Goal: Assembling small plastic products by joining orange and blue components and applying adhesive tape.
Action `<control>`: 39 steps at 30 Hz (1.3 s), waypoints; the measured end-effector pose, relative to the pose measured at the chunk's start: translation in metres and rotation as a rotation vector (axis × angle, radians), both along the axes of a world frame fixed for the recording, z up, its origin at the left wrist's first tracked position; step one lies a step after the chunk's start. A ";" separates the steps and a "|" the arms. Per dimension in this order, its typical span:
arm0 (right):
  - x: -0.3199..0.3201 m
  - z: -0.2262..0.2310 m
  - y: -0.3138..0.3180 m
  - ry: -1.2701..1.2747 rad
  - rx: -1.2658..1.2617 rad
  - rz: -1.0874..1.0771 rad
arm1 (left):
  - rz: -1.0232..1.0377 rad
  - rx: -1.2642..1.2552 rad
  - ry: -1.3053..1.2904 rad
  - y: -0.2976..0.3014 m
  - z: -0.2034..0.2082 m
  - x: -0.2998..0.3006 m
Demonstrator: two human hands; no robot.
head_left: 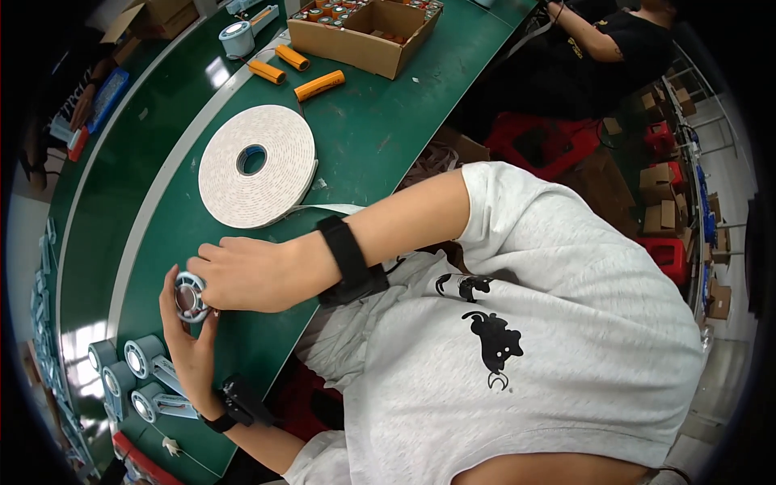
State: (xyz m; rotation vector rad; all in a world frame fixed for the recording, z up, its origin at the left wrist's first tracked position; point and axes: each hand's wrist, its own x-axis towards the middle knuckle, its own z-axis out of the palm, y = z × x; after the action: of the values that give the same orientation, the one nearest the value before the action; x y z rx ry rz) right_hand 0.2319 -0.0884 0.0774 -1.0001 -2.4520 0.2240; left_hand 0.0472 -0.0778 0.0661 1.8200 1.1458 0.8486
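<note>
Head view: L. hand [191,360] grasps round lt.-blue ringed part [190,300] betw. thumb and fingers, over desk [364,141]; part lies at fingertip end of R. hand [263,272], picture-left of it; L. is nearer; R. fingers curl at part's rim, grip hidden, can't tell; round face twd. camera, no long axis evident; tape roll [257,194] near R. wrist.

Cardboard box [346,48] cut off above; right hand [263,272] perhaps hides some of the round part [189,297]
</note>
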 end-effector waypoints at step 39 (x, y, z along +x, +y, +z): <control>0.144 -0.016 -0.045 0.786 -0.670 -0.481 | -0.483 0.676 0.651 0.065 0.004 0.123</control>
State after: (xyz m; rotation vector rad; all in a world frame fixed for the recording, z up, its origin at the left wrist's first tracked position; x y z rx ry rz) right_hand 0.3757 -0.1330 0.0611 -1.3854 -1.3822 1.0798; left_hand 0.1702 -0.0126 0.0696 2.9226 0.7381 0.3646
